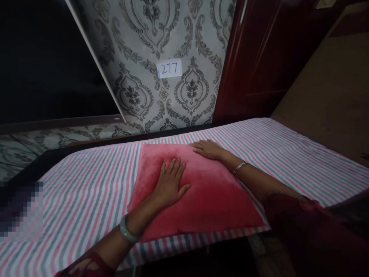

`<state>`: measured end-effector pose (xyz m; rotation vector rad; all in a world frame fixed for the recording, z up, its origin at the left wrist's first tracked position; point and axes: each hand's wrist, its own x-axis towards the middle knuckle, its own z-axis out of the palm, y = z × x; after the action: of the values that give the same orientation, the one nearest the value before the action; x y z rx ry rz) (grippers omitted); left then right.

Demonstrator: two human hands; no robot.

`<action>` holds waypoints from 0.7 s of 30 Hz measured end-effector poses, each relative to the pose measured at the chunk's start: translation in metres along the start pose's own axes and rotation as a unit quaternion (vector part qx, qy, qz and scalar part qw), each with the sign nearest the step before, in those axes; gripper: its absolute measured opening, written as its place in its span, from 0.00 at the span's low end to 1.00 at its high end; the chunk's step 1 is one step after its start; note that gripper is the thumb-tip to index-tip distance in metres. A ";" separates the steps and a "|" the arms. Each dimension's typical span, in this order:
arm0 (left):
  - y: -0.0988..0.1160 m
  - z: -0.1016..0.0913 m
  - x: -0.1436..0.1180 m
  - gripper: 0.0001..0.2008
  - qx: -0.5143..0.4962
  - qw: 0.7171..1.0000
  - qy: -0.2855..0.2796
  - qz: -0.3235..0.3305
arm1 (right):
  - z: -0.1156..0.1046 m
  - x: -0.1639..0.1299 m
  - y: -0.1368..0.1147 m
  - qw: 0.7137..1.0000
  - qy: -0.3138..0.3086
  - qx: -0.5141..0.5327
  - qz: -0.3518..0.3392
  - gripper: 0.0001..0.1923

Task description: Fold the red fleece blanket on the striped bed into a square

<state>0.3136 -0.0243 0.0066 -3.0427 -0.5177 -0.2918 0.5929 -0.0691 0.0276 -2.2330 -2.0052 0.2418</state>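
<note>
Pillow: a red plush pillow [201, 196] lies flat at the centre of the frame, on the striped bed sheet [86, 192], its near edge close to the near edge of the bed.

Left hand: my left hand [170, 184] rests palm down on the pillow's left half, fingers spread and flat; the grip is apart, clamped on nothing. A pale bangle [127, 229] sits on that wrist.

Right hand: my right hand [208, 149] lies flat along the pillow's far edge, right of centre, fingers stretched out and pointing toward the left of the frame; this grip is apart too. A thin metal bracelet [239, 167] circles the wrist.

Handling: I judge the pillow soft, light and yielding; the velvety cover looks a little slippery, and it would sag if lifted by one corner.

Where to hold: best pinched at two opposite edges or corners, where the seam gives something firm.

Surroundings: patterned wallpaper [138, 46] fills the upper middle with a paper label reading 277 [169, 68]; a dark red door [259, 57] stands at upper right.
</note>
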 end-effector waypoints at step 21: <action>-0.063 -0.045 0.043 0.26 -0.111 0.980 -0.110 0.122 | 0.025 -0.060 -0.145 0.953 0.015 0.033 -0.300 0.29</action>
<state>0.3240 0.0460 0.0598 -3.3311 -0.1196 -0.0001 0.4408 -0.1132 0.0344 -1.4741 -2.4888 0.1972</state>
